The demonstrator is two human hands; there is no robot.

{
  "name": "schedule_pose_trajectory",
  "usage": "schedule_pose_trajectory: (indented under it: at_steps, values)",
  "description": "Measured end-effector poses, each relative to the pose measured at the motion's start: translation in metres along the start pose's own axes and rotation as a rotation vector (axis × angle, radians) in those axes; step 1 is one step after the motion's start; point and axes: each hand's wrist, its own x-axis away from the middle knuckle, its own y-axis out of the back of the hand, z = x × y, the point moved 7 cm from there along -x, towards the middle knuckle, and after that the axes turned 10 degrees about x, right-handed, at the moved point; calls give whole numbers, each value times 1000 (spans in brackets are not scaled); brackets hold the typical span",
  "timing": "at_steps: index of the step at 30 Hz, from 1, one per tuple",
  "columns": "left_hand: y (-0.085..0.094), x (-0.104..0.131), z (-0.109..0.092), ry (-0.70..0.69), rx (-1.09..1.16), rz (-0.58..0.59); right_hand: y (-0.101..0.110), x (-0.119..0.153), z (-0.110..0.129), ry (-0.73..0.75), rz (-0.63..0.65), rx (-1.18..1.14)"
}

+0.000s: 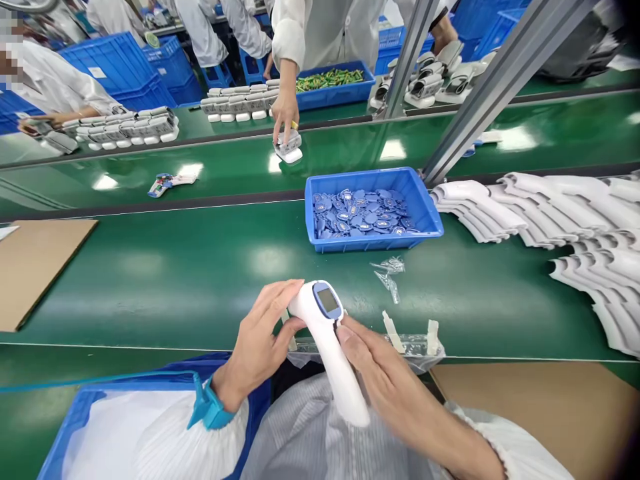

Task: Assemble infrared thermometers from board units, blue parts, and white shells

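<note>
A white handheld device [333, 353] with a blue-framed grey screen is held between both hands over the table's front edge, its handle slanting down toward my body. My left hand [267, 330], with a teal strap at the wrist, has its fingers and thumb closed around the device's head. My right hand [373, 360] grips the neck just below the screen from the right side. Past the device sits a blue bin [373, 247] filled with small blue plates [357, 212].
White curved shells [480, 207] are stacked at the right. Clear plastic scraps [390, 273] lie before the bin. Cardboard [43, 267] is at the left. A metal post [505, 87] slants behind the bin. Across the conveyor, a person's hand [286, 115] touches a white part.
</note>
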Motion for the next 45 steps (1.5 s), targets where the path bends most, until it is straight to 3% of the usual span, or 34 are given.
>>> schedule_pose_trajectory:
  at_steps: [8,13,22,26,35,45]
  values:
    - [2,11,-13,-144,-272,70,-4,5,1,-27,-70,90]
    - [3,17,-12,-111,-257,35,-6,11,2,-58,-66,132]
    - [2,19,-17,-155,-252,45,-3,9,24,85,-10,304]
    - [0,17,-17,-144,-236,73,-5,10,20,68,10,310]
    - [2,19,-19,-112,-222,13,-12,12,20,71,66,311]
    - [-2,25,-15,-93,-193,33,-19,19,17,149,20,435]
